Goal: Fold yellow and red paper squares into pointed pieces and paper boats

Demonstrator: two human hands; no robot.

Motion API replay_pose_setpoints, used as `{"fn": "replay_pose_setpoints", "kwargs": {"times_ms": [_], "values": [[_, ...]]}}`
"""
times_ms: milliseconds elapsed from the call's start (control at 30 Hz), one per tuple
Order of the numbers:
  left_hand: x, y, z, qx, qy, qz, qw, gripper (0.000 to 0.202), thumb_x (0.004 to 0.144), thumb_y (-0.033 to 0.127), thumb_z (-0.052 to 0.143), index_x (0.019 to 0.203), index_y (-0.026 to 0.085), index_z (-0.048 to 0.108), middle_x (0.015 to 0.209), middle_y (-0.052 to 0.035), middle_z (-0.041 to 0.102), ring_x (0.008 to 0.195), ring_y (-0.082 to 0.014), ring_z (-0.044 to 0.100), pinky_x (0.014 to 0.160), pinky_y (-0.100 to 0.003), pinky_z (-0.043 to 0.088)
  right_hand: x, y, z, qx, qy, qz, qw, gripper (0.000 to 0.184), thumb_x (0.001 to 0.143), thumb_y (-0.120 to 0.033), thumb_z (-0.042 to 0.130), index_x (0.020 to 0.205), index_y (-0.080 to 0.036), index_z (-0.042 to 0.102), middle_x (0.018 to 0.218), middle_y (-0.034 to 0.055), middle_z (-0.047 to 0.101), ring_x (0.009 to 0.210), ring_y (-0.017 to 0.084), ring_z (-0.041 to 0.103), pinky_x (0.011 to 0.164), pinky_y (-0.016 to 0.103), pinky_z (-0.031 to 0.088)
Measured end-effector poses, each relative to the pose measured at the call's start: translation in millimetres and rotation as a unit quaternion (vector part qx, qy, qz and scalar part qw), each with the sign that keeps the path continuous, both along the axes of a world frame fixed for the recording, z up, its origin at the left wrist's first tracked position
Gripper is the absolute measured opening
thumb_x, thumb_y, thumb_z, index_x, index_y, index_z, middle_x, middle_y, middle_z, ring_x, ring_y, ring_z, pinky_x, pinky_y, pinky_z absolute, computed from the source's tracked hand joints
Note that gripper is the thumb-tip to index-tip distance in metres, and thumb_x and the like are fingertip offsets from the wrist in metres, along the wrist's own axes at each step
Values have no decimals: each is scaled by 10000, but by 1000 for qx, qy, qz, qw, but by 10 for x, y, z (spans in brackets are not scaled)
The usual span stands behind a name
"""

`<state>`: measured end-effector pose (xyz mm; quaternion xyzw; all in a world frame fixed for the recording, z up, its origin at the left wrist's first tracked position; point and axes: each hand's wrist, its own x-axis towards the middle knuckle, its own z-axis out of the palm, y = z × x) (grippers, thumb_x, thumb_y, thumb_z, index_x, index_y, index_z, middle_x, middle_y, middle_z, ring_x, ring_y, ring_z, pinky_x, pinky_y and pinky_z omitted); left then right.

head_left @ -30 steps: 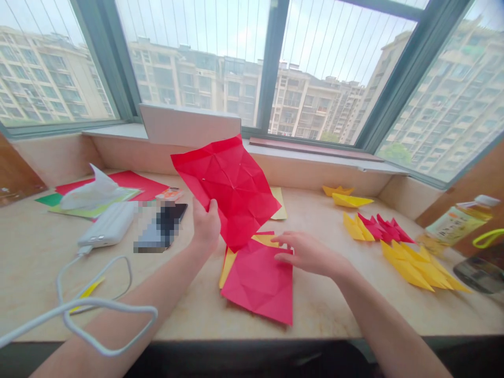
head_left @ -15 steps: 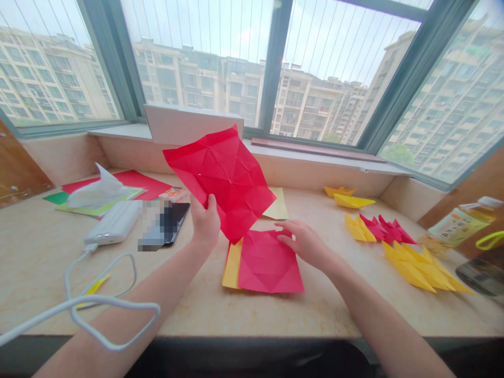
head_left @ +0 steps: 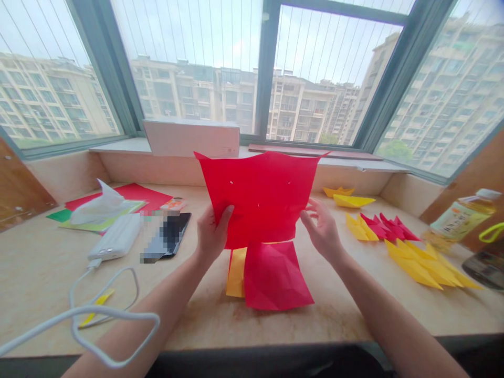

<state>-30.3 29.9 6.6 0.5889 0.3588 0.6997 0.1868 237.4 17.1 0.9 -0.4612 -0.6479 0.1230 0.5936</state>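
Observation:
A creased red sheet of paper is held upright above the counter, its upper corners flared out and small pale spots showing on its face. My left hand grips its left edge, thumb in front and fingers behind. At the right edge is my right hand, its thumb on the margin and the fingers partly hidden. Below lies another creased red sheet, resting over a yellow-orange paper; the held sheet hides their far edges.
On the right stand folded yellow paper boats, folded red pieces, more yellow ones and a bottle. To the left are a phone, a white power bank with a looping cable, and a tissue pack.
The held red sheet has turned from a tilted diamond to nearly square-on. My right hand has risen from the lower red sheet to the held sheet's right edge. The lower red sheet has shifted slightly.

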Motion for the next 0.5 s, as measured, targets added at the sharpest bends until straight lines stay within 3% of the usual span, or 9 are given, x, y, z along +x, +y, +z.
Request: {"fn": "replay_pose_setpoints", "kwargs": {"times_ms": [100, 233, 500], "values": [[3, -37, -6, 4, 35, -14, 999, 214, 868, 354, 665, 937, 162, 729, 821, -32, 762, 691, -175, 707, 608, -271, 589, 10, -10, 7, 24, 8, 35, 999, 358, 892, -514, 606, 1094, -224, 661, 1161, 100, 670, 1053, 258, 623, 850, 401, 536], [-10, -45, -53, 24, 108, -10, 994, 202, 885, 339, 642, 916, 168, 745, 807, -30, 759, 666, -159, 690, 598, -256, 577, 6, 9, -54, -14, 81, 61, 995, 295, 847, -508, 663, 996, -253, 654, 970, 65, 728, 912, 252, 677, 847, 429, 555], [-4, 42, -185, -33, 65, -66, 995, 251, 887, 382, 635, 1004, 173, 708, 916, -54, 763, 757, -190, 727, 667, -296, 613, -59, 13, -14, -82, 196, 152, 965, 330, 786, -453, 731, 1015, -271, 578, 1019, 44, 755, 941, 249, 721, 810, 412, 591]]}}
